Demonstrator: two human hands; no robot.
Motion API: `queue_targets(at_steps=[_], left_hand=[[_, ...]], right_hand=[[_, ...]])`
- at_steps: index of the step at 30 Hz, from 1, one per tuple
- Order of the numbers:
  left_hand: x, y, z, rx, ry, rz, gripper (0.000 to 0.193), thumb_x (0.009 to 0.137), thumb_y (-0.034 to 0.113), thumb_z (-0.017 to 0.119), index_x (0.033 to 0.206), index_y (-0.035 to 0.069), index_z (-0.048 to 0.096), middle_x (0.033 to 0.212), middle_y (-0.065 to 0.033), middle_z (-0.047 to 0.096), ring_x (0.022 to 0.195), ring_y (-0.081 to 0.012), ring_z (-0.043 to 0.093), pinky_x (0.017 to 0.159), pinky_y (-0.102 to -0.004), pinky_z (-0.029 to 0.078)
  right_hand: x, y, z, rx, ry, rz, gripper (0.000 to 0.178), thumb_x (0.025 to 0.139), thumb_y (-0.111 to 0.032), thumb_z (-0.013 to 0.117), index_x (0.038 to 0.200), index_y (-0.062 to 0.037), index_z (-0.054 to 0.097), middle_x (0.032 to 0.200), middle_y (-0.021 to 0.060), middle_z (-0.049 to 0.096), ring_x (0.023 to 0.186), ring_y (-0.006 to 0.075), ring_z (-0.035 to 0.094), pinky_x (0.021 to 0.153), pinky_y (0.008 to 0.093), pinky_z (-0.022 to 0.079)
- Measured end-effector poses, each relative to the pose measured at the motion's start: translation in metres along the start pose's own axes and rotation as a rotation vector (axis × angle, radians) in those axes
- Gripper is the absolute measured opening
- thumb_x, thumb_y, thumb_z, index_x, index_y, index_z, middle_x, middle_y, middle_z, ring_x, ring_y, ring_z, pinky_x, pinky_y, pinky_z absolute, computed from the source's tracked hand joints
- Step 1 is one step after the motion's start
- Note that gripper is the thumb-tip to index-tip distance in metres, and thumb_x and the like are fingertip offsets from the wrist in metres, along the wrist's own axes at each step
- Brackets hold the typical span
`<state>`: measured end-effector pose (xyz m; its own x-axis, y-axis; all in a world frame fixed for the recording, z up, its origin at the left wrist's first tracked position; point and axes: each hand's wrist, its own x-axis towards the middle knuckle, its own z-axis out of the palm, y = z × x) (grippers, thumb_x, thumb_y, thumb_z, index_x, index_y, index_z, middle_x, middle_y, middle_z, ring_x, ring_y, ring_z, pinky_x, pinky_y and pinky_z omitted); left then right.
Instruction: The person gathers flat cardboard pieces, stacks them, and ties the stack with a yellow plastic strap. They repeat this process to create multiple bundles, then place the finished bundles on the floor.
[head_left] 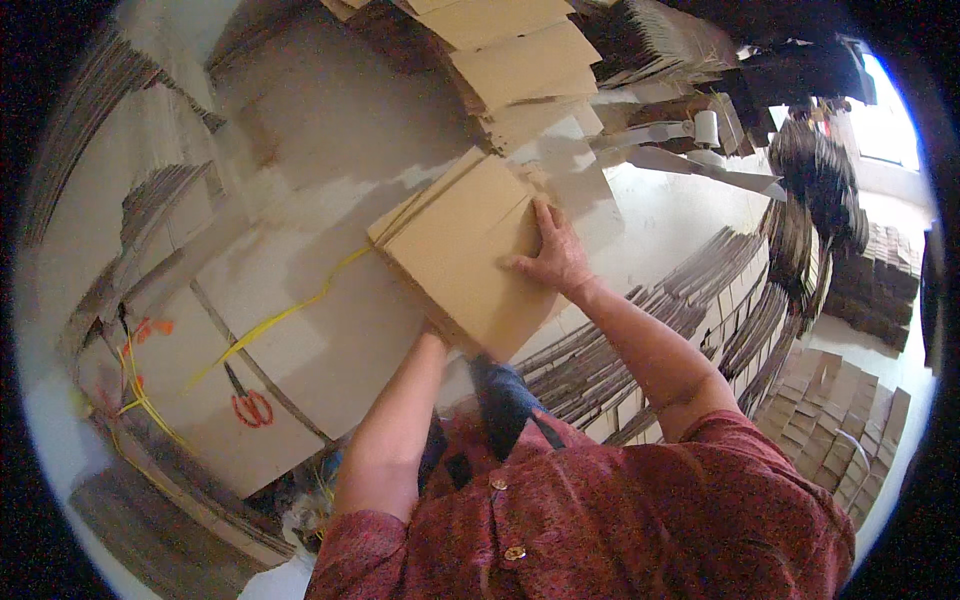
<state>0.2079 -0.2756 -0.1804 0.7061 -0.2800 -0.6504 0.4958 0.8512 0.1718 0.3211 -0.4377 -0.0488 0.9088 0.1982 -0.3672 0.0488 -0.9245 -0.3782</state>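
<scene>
A small stack of flat brown cardboard sheets is tilted over the pale work surface in front of me. My right hand lies on its top sheet near the right edge, thumb and fingers apart. My left hand goes under the near left edge of the stack, and the cardboard hides its fingers. A yellow strap runs leftward from beside the stack across the surface. Left of my left forearm lies a pair of scissors with red handles.
More cardboard sheets are piled at the far side. Rows of cardboard pieces stand on edge to my right. Cardboard bundles rest on the floor at the far right. A white cylindrical object stands at the back right.
</scene>
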Motion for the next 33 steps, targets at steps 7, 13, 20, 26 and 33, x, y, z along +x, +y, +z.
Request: queue_targets(at_steps=[7, 13, 20, 26, 33], left_hand=[[-0.018, -0.007, -0.007, -0.008, 0.08, -0.069, 0.055, 0.089, 0.044, 0.039, 0.131, 0.009, 0.034, 0.124, -0.0096, 0.046, 0.112, -0.0229, 0.047, 0.09, -0.0392, 0.042], [-0.025, -0.007, -0.008, -0.008, 0.125, -0.093, 0.053, 0.09, 0.043, 0.039, 0.13, 0.009, 0.034, 0.124, -0.0097, 0.046, 0.112, -0.023, 0.046, 0.09, -0.0392, 0.042], [-0.021, -0.003, -0.008, 0.003, 0.16, -0.09, 0.052, 0.09, 0.042, 0.039, 0.13, 0.008, 0.035, 0.124, -0.0097, 0.046, 0.112, -0.0231, 0.046, 0.09, -0.0392, 0.042], [-0.027, 0.005, -0.013, 0.005, 0.208, -0.074, 0.051, 0.09, 0.04, 0.038, 0.13, 0.008, 0.035, 0.124, -0.0097, 0.046, 0.112, -0.0231, 0.046, 0.09, -0.0392, 0.042], [-0.036, 0.009, -0.017, -0.004, 0.235, -0.077, 0.049, 0.091, 0.038, 0.039, 0.129, 0.007, 0.036, 0.124, -0.01, 0.047, 0.112, -0.0233, 0.046, 0.09, -0.0391, 0.042]], right_hand=[[-0.022, 0.013, 0.008, -0.035, 0.13, -0.11, 0.09, 0.068, -0.05, 0.067, 0.131, 0.0026, 0.03, 0.123, 0.0249, 0.041, 0.113, 0.0389, 0.041, 0.096, 0.043, 0.034], [0.014, 0.081, 0.012, 0.368, 0.296, 0.143, 0.066, 0.085, -0.046, 0.047, 0.125, 0.0058, 0.039, 0.109, 0.025, 0.051, 0.103, 0.034, 0.049, 0.09, 0.0374, 0.038], [0.073, 0.132, 0.038, 0.635, -0.13, 0.405, 0.068, 0.085, -0.059, 0.039, 0.112, 0.002, 0.052, 0.1, 0.0123, 0.058, 0.086, 0.0193, 0.054, 0.072, 0.0344, 0.046], [0.063, 0.13, 0.052, 1.001, -0.281, 0.328, 0.063, 0.086, -0.056, 0.041, 0.117, -0.0017, 0.05, 0.107, 0.0088, 0.057, 0.097, 0.0178, 0.052, 0.081, 0.0337, 0.044], [0.046, 0.076, -0.011, 0.817, -0.481, 0.295, 0.07, 0.084, -0.058, 0.044, 0.124, 0.0003, 0.045, 0.116, 0.0134, 0.053, 0.11, 0.0234, 0.047, 0.093, 0.0375, 0.037]])
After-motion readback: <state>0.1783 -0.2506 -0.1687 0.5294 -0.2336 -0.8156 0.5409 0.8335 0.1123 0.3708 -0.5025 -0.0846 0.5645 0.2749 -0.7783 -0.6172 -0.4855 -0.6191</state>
